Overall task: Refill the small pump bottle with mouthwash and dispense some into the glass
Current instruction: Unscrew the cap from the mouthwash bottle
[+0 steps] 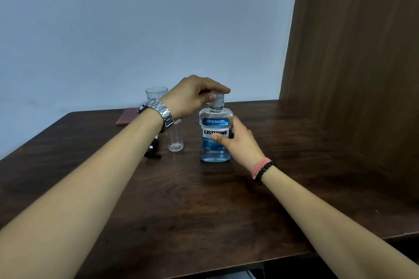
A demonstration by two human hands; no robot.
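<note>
The task looks to be at its opening step. The Listerine mouthwash bottle (215, 136) stands upright near the middle of the dark wooden surface (226, 199), a little toward its far edge, and its clear cap (217, 100) is still on the neck. The left hand (195, 95) comes over from above, fingers and thumb curled round that cap in a closed grip, which I judge to be the start of unscrewing it. The right hand (238, 140) steadies the body of the bottle, thumb across the label and fingers wrapped behind, so that grip is closed on the bottle too. Just left of the bottle stands the small pump bottle (175, 139), clear and, as far as can be told, empty; its top is hidden behind the left wrist, so whether it is open cannot be told. A black piece (152, 150) lies beside it, possibly the pump head, though that is a guess. The glass (156, 93) stands near the far edge and appears empty. Still ahead, by my reading: cap off, pour into the small bottle, refit the pump, dispense into the glass.
</note>
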